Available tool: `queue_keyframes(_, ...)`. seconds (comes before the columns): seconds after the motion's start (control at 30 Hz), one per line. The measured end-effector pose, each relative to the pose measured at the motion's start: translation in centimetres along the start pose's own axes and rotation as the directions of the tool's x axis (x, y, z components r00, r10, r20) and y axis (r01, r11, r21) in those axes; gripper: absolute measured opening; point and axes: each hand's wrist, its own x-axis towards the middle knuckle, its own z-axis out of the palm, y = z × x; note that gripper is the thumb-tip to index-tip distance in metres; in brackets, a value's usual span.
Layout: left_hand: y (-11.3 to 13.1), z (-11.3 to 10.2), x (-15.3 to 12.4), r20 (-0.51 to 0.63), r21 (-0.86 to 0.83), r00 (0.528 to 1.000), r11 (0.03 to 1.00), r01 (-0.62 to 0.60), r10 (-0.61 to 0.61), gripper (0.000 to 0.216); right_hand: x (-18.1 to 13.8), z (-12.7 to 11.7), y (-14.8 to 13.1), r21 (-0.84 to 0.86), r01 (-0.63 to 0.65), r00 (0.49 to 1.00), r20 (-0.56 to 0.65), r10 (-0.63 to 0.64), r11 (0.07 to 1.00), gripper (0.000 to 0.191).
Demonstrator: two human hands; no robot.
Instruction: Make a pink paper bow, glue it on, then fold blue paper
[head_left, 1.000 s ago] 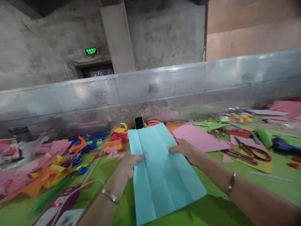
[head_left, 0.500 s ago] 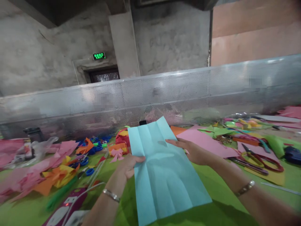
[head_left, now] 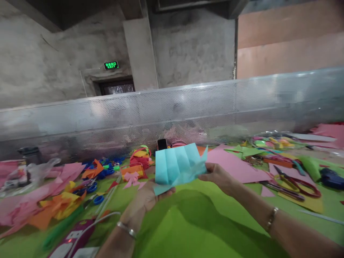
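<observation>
A light blue creased sheet of paper (head_left: 177,165) is lifted off the green table (head_left: 188,229), its near part turned up so only its far half shows. My left hand (head_left: 146,197) is closed on its lower left edge, thumb on top. At the sheet's right edge, my right hand (head_left: 217,175) pinches the paper between fingers and thumb. Both wrists wear silver bracelets.
Pink paper sheets (head_left: 233,163) lie right of the blue sheet. Scissors (head_left: 298,179) and a blue tool (head_left: 331,177) are at far right. Pink and orange scraps (head_left: 51,200), blue rings and a small paper bow (head_left: 131,178) are on the left. A phone (head_left: 162,144) stands before a perforated metal screen (head_left: 172,111).
The blue sheet lay flat and open on the table; now both hands have raised it and turned its near end up and away. My right hand went from resting flat on it to pinching its right edge.
</observation>
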Motion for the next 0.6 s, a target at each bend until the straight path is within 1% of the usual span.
queue_keyframes(0.1,0.2,-0.2,0.0,-0.027,0.028,1.000,1.000,0.002,-0.001,0.021,-0.1,-0.3,-0.7,0.023,0.019,0.999,0.050,-0.020,1.000,0.035)
queue_keyframes(0.17,0.5,-0.2,-0.1,-0.018,0.034,1.000,0.999,-0.018,0.018,0.021,0.0,-0.4,-0.6,0.035,0.014,1.000,0.026,-0.015,0.999,0.034)
queue_keyframes(0.23,0.6,-0.1,-0.1,0.009,0.040,0.999,0.998,-0.041,0.040,0.019,0.2,-0.4,-0.3,0.042,-0.013,0.999,-0.033,0.015,0.999,0.036)
queue_keyframes(0.33,0.3,-0.1,0.3,0.037,0.072,0.999,0.997,-0.034,0.032,0.014,0.4,-0.4,0.3,0.031,-0.058,0.988,-0.139,0.062,0.998,0.039)
queue_keyframes(0.4,0.0,-0.2,0.7,0.042,0.081,0.999,0.996,-0.032,0.029,0.014,0.4,-0.3,0.5,-0.013,-0.068,0.974,-0.219,0.064,0.998,0.037)
queue_keyframes(0.47,0.0,-0.3,1.0,0.045,0.060,0.997,0.996,-0.060,0.057,0.014,0.4,-0.2,0.5,-0.078,-0.081,0.953,-0.298,0.054,0.994,0.037)
queue_keyframes(0.53,0.3,-0.2,1.0,0.063,-0.003,0.990,0.992,-0.125,0.125,0.022,0.4,0.0,0.6,-0.144,-0.100,0.933,-0.358,0.042,0.985,0.040)
queue_keyframes(0.6,0.7,-0.2,0.9,0.062,-0.070,0.974,0.975,-0.212,0.216,0.038,0.4,0.2,0.7,-0.199,-0.113,0.921,-0.389,0.028,0.974,0.043)
